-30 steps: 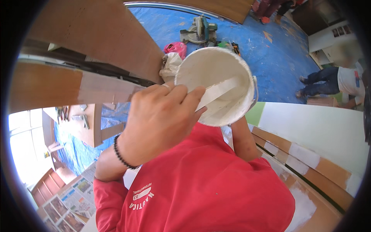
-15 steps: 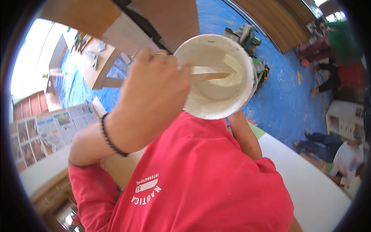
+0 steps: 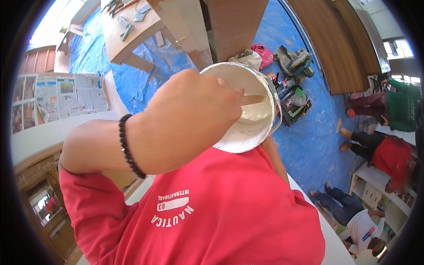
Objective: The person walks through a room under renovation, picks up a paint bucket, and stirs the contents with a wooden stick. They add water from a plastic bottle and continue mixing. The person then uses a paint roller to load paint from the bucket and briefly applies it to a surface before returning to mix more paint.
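L hand point(image 3: 190, 119) grips tan stick point(image 3: 253, 100) in wht bucket point(image 3: 240, 144), R grip hidden, can't tell; red shirt point(image 3: 251, 216) w/ wht lettering point(image 3: 172, 204).

Scene was bright; daylight glared through the white paned glass window point(image 3: 56, 21), upper left; straight edges bowed rimward.

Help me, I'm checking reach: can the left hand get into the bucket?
Probably yes: the left hand, holding a stick, is at the open mouth of the bucket, and nothing covers it.
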The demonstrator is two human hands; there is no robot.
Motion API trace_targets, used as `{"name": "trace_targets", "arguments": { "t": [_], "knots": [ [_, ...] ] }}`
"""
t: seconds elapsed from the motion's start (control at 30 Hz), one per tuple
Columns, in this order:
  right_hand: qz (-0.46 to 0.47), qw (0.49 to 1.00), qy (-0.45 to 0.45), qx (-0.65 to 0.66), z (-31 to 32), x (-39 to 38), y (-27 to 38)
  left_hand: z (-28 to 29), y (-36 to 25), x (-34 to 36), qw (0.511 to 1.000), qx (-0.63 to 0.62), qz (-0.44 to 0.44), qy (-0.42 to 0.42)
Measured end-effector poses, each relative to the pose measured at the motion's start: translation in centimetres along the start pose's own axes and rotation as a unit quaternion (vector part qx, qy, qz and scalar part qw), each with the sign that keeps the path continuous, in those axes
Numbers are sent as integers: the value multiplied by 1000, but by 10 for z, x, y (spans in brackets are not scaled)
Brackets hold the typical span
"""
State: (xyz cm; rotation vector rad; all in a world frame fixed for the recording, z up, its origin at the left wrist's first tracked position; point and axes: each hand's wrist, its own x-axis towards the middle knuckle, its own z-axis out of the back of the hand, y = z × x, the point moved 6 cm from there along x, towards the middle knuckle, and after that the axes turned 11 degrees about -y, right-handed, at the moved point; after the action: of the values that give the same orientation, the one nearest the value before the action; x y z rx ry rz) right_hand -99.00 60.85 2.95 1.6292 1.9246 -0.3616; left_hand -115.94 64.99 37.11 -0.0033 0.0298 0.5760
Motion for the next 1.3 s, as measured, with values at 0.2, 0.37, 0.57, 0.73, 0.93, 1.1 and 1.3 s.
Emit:
{"name": "trace_targets", "arguments": {
  "t": [0.2, 0.37, 0.57, 0.73, 0.93, 1.1, 1.3],
  "knots": [
    [-15, 999, -15, -50, -29, 11, -6, 15, 17, -34, 995, 44, 89, 33],
    [-37, 996, -30, -79, -30, 19, -10, 39, 26, -71, 983, 66, 169, 30],
    [-36, 995, -9, -90, -35, 26, -13, 50, 32, -91, 970, 109, 217, 1],
    [-31, 995, 11, -95, -36, 30, -13, -6, 38, -71, 978, 123, 169, -7],
    [-16, 996, 41, -80, -37, 36, -8, -54, 13, -30, 934, 344, 96, 3],
    [-17, 995, 95, -34, -43, 34, -1, -72, 13, -16, 950, 290, 110, -26],
    [-3, 996, 51, -72, -35, 30, 4, -84, 2, -31, 969, 225, 95, 46]
  ]
}}
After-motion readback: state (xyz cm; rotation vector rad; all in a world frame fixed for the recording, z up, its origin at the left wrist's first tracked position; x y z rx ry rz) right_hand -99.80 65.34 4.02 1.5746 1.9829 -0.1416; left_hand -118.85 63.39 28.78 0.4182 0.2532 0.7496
